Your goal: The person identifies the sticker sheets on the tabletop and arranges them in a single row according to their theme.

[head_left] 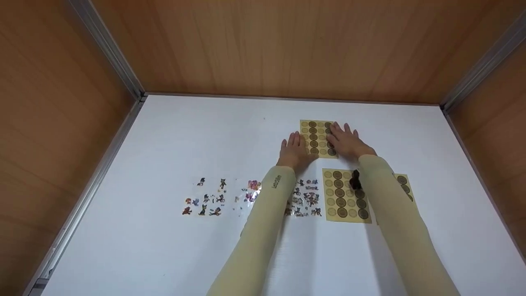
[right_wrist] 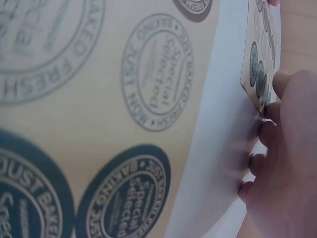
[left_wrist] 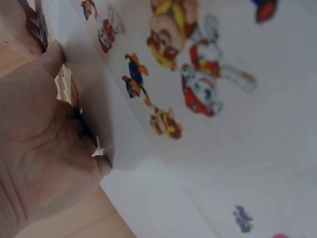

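Note:
A tan sheet of round stickers [head_left: 314,137] lies flat toward the back of the white table, printed with columns of pale and dark circles. My left hand [head_left: 294,153] rests at its left edge, fingers straight, thumb reaching over the lower edge. At the right edge my right hand [head_left: 348,142] touches the sheet with spread fingers. The left wrist view shows my left palm [left_wrist: 44,144] beside the sheet's edge. In the right wrist view, the fingers of my right hand [right_wrist: 290,153] meet the table by a corner of the sheet.
Nearer me lies a second tan sticker sheet [head_left: 341,201], with another [head_left: 404,183] partly under my right sleeve. Clear sheets of cartoon stickers [head_left: 209,199] lie to the left, partly hidden by my left sleeve. Wooden panels [head_left: 287,49] enclose the white table [head_left: 135,246].

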A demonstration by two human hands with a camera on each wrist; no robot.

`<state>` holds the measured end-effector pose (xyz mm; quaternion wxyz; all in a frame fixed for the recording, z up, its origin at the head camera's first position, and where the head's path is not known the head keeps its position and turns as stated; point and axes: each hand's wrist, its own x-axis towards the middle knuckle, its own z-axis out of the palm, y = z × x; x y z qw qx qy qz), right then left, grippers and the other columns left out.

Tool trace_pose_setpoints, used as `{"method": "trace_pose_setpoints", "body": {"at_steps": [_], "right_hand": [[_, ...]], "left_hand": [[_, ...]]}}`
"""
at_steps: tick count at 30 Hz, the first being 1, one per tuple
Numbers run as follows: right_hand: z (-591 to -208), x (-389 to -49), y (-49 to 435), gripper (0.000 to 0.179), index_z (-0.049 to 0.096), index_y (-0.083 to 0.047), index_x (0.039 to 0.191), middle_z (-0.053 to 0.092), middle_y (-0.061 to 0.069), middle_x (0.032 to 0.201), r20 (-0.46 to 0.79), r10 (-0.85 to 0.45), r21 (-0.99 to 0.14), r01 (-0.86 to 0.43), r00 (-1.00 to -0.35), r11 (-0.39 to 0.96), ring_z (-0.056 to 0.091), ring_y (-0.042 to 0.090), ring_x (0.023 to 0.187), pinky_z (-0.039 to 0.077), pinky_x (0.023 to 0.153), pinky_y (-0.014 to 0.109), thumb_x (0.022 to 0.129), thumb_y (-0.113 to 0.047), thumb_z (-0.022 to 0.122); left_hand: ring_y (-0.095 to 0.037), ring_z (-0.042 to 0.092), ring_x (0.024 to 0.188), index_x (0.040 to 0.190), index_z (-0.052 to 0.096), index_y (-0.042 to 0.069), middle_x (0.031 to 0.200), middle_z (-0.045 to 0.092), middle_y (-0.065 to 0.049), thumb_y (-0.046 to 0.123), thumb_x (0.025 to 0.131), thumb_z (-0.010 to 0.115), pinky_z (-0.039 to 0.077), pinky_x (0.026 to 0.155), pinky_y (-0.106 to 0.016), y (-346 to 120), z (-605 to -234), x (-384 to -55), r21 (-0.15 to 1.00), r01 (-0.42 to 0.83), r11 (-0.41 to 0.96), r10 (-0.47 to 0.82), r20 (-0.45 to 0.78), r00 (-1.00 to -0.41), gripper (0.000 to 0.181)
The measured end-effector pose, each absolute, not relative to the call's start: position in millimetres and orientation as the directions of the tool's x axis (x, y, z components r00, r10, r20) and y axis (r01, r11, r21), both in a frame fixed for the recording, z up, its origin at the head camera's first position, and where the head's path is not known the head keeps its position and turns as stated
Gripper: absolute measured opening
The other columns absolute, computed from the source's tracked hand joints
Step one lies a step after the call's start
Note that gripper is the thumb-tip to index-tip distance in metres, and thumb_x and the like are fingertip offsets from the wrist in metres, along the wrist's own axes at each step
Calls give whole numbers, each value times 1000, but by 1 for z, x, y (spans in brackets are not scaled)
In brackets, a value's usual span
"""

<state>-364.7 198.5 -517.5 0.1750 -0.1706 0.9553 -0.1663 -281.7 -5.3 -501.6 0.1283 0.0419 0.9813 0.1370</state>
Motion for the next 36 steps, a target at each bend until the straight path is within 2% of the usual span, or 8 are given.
{"method": "trace_pose_setpoints", "body": {"at_steps": [9, 15, 23, 26, 30, 33, 36], "right_hand": [[-515, -361, 194, 71, 6, -9, 163, 0, 12, 170, -286, -403, -346, -299, -869, 889, -7, 42, 153, -3, 122, 58, 109, -52, 22], [-508, -359, 194, 75, 6, -13, 164, -1, 16, 169, -308, -379, -367, -258, -873, 894, -8, 46, 151, 0, 121, 63, 107, -59, 23], [-506, -357, 195, 77, 1, -27, 164, -10, 26, 166, -332, -269, -564, -38, -904, 825, -9, 53, 149, 4, 117, 70, 103, -67, 23], [-506, -357, 190, 75, 2, -25, 164, -11, 26, 166, -333, -254, -600, -3, -908, 800, -12, 53, 148, 0, 118, 69, 104, -64, 22], [-504, -357, 180, 73, 1, -19, 164, -9, 25, 166, -348, -279, -580, -28, -895, 814, -13, 51, 148, -2, 119, 67, 106, -60, 19], [-500, -357, 177, 71, 4, -16, 164, -2, 24, 167, -339, -297, -599, -39, -892, 800, -8, 47, 151, 0, 121, 63, 108, -56, 21], [-494, -356, 175, 70, 7, -15, 164, 6, 19, 168, -342, -287, -679, 24, -895, 733, 1, 39, 154, 5, 123, 57, 108, -50, 29]], "left_hand": [[-23, 6, 156, 162, 14, 5, 170, 9, -9, 58, 102, 46, 6, 125, -40, -6, -500, -281, 286, 49, 957, 121, -238, -964, 87], [-22, 5, 156, 163, 14, 5, 170, 9, -9, 60, 102, 44, 6, 125, -39, -4, -497, -284, 275, 58, 960, 128, -244, -961, 87], [-24, 5, 156, 162, 14, 4, 170, 9, -10, 60, 103, 43, 6, 125, -40, -1, -500, -283, 286, 72, 956, 141, -228, -963, 86], [-23, 5, 156, 163, 14, 5, 170, 8, -9, 60, 103, 42, 5, 125, -39, -1, -500, -284, 284, 62, 957, 132, -235, -963, 86], [-21, 3, 156, 163, 12, 7, 170, 7, -7, 60, 103, 42, 4, 125, -39, -1, -499, -284, 280, 52, 958, 124, -244, -962, 86], [-21, 3, 156, 163, 12, 7, 170, 7, -7, 60, 103, 42, 4, 125, -39, -1, -500, -285, 286, 52, 957, 124, -242, -962, 86], [-22, 4, 156, 163, 13, 6, 170, 8, -8, 60, 103, 43, 4, 125, -39, -1, -501, -285, 292, 55, 955, 127, -235, -964, 86]]}}
